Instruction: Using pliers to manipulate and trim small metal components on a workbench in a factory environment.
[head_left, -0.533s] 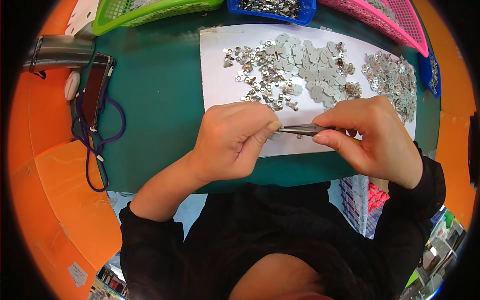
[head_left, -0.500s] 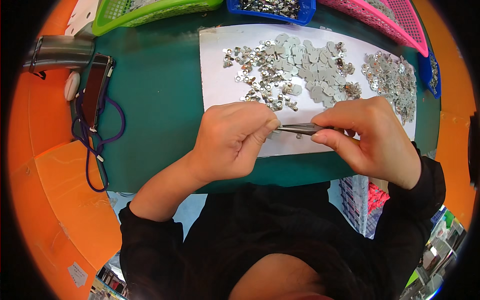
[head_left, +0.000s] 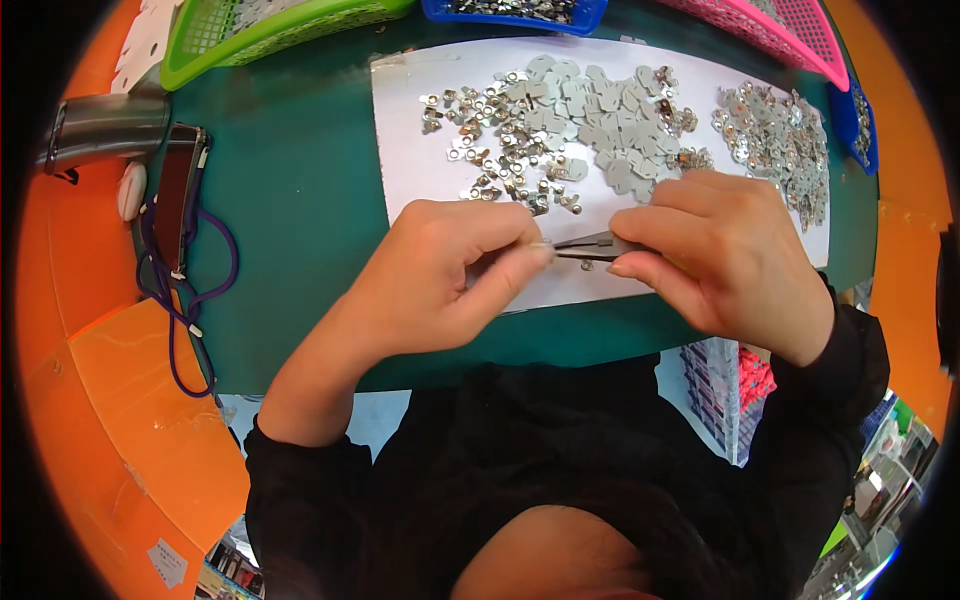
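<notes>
My right hand (head_left: 715, 255) grips a pair of needle-nose pliers (head_left: 603, 242), whose thin jaws point left. At the jaw tips, the thumb and forefinger of my left hand (head_left: 450, 275) are pinched together. What they hold is mostly covered by the fingers; only a small pale edge shows. Both hands hover over the near edge of a white board (head_left: 405, 150). Farther back on it lie small shiny metal clips (head_left: 490, 145), a heap of flat grey metal pieces (head_left: 625, 125) and a pile of shiny metal parts (head_left: 770, 140).
Along the far table edge stand a green basket (head_left: 290, 35), a blue tray (head_left: 515, 25) and a pink basket (head_left: 770, 40). Another blue tray (head_left: 852, 120) is at the right. A phone (head_left: 180, 200) with a purple cord (head_left: 232, 250) lies left, near a metal cylinder (head_left: 110, 125).
The pliers' jaws look slightly farther apart, and my left fingers have shifted a little at their tips. The whole view has moved slightly, so the table contents appear farther left.
</notes>
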